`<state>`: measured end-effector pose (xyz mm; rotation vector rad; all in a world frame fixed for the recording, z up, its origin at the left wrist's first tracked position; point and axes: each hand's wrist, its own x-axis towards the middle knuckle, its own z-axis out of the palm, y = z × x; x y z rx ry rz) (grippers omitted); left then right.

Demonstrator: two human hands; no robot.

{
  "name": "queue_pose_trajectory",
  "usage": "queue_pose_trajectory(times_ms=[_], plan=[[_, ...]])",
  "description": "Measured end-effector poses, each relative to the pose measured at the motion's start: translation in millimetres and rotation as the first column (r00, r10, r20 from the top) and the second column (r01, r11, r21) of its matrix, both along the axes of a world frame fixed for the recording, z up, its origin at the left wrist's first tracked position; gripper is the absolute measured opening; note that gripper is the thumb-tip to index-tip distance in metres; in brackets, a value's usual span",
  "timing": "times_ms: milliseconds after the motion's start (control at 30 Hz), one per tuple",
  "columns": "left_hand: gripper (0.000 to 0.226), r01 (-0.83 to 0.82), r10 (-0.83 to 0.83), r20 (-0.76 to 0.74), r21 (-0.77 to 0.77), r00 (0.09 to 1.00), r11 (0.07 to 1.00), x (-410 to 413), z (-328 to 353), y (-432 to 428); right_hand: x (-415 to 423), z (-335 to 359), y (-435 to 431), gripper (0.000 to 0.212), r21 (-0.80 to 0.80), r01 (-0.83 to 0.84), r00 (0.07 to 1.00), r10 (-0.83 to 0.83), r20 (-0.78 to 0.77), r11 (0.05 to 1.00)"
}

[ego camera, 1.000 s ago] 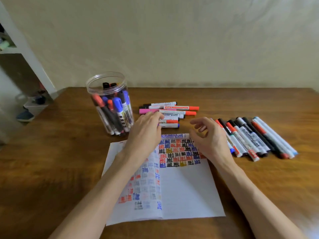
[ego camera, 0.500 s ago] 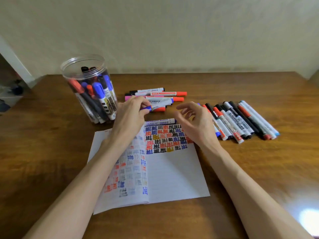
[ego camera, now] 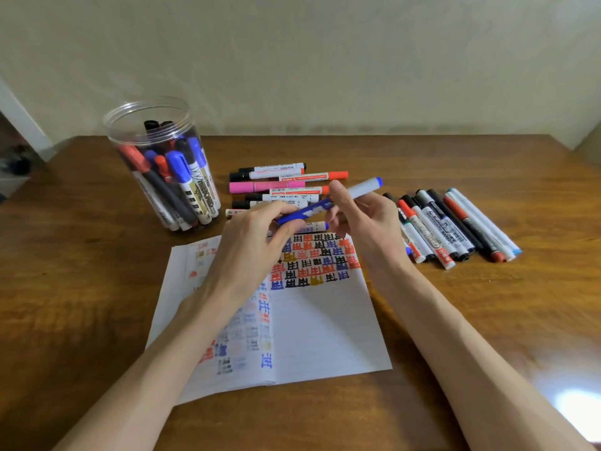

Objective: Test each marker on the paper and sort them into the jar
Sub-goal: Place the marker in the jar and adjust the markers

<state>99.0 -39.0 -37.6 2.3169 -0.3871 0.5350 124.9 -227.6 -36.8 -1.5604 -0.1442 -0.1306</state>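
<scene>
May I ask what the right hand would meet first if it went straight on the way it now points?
Likely the loose pile of markers behind the paper: the right hand, gripping the blue marker, points forward and left at it, though it may pass above them.

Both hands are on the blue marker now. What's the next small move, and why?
Probably pull the cap off. The left hand pinches the blue cap end of the blue marker while the right hand holds its white barrel, and the cap looks to be on. The marker is held above the paper, which has blank space below the test marks.
</scene>
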Motion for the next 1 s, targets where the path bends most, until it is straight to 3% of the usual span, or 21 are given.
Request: queue_pose_trajectory(times_ms=[200,433,567,633,800,867,1000], plan=[[0.025,0.064,-0.063,-0.025,0.048,0.998,0.997,-1,-3,0,-5,2,3,0.033,-0.077,-0.084,0.995,0.088,0.046,0.993],[0.034,0.197,-0.22,-0.221,-0.124,0.95,0.973,-4,10,4,-3,12,-8,0.025,-0.142,-0.178,0.974,0.195,0.118,0.974],[0.04,0.138,-0.24,-0.34,-0.298,0.909,0.945,-4,10,35,13,25,-41,0.03,0.167,0.01,0.998,-0.019,0.052,0.986],[0.039,0.102,-0.233,-0.354,-0.351,0.906,0.931,-1,10,43,16,28,-56,0.034,0.227,0.138,0.99,-0.136,-0.022,0.964],[0.028,0.176,-0.231,-0.36,-0.181,0.904,0.968,0,9,33,9,14,-40,0.039,-0.017,0.211,0.973,-0.211,-0.096,0.977],[0.022,0.159,-0.172,-0.369,-0.064,0.914,0.985,-1,3,38,4,13,-37,0.045,-0.058,0.176,0.975,-0.182,-0.13,0.983],[0.016,0.125,-0.09,-0.349,0.08,0.933,0.989,-1,1,42,-16,11,-40,0.033,-0.086,0.12,0.978,-0.133,-0.162,0.989]])
